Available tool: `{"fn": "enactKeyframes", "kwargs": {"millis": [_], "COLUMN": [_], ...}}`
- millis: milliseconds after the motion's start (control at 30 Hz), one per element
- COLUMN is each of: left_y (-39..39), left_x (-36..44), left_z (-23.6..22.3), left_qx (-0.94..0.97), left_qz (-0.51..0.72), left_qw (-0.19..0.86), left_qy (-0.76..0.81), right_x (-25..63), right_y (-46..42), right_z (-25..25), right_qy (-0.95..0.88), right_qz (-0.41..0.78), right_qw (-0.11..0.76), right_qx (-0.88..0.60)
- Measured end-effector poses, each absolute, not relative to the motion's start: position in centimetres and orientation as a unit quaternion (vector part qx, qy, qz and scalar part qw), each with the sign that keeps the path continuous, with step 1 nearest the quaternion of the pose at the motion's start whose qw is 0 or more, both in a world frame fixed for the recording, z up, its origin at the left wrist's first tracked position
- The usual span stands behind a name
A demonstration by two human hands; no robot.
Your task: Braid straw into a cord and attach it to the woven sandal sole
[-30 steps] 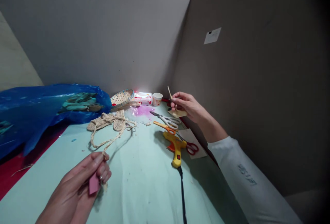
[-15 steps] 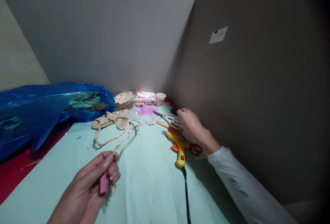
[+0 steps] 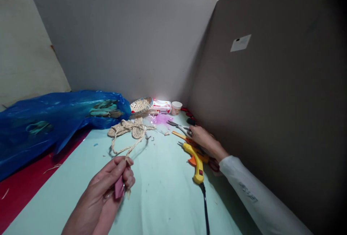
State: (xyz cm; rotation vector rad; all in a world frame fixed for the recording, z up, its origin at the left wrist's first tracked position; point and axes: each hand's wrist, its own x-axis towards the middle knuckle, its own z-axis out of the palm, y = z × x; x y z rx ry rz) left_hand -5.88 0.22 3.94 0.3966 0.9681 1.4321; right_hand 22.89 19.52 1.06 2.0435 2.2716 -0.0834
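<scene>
Low in the view, my left hand (image 3: 110,186) is closed, pinching a braided twine cord (image 3: 130,150) between thumb and fingers. A pink piece (image 3: 119,187) with a small metal part is tucked in the same grip. The cord runs up to coiled, flat braided twine pieces (image 3: 138,130). On the right, my right hand (image 3: 203,139) reaches across the tools, its fingers closed at the handles of grey-and-white scissors (image 3: 183,128), which still lie on the table. Its fingertips are partly hidden. Just below it lies a yellow glue gun (image 3: 199,166) with a black cord.
A blue plastic bag (image 3: 62,114) with teal items inside fills the left. A woven basket (image 3: 141,105), a white-and-pink packet (image 3: 163,107) and a paper cup (image 3: 176,108) stand along the back partition. Red-handled scissors (image 3: 214,164) lie beside the glue gun. A grey partition rises close on the right.
My right hand has come back slightly toward me, from near the black handle onto the scissors' handles. My left hand keeps its hold on the cord. The whole view has shifted a little.
</scene>
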Motion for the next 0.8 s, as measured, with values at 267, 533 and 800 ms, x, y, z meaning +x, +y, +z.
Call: {"fn": "enactKeyframes", "kwargs": {"millis": [267, 533, 800], "left_y": [0.4, 0.1, 0.1], "left_x": [-6.2, -6.1, -5.9], "left_z": [3.6, 3.9, 4.2], "left_qx": [0.168, 0.156, 0.176], "left_qz": [0.661, 0.646, 0.637], "left_qw": [0.605, 0.622, 0.626], "left_qy": [0.410, 0.415, 0.413], "right_x": [22.9, 24.3, 23.6], "right_y": [19.8, 19.9, 19.3], "right_z": [0.9, 2.1, 1.1], "right_qy": [0.747, 0.751, 0.725], "right_qz": [-0.012, 0.017, 0.022], "right_qw": [-0.010, -0.067, 0.003], "right_qx": [0.664, 0.656, 0.688]}}
